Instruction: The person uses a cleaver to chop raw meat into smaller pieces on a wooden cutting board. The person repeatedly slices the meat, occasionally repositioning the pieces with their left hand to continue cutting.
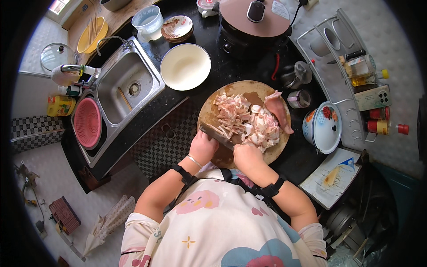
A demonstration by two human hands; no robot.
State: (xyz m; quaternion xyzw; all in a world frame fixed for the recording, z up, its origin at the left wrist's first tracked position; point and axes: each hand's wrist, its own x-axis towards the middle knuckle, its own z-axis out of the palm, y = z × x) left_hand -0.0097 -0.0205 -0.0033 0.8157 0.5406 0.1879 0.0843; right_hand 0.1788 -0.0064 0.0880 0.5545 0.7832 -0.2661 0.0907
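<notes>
My right hand (249, 159) is closed around the handle of a kitchen cleaver (218, 136), whose blade slants across the front of a round wooden cutting board (230, 163). My left hand (203, 147) is curled at the blade's near side; whether its fingers hold anything is hidden. Beyond the blade lies a pile of sliced raw meat (232, 111). Beside it, to the right, is a paler heap of cut fatty meat (263, 128). One uncut strip of raw meat (279, 111) rests along the board's right side.
Behind the board on the left stands a white enamel basin (185, 66), near the steel sink (115, 96). An electric cooker (255, 20) is at the back. Jars (299, 99) and a lidded enamel pot (322, 128) stand on the right, below a wall rack (333, 63).
</notes>
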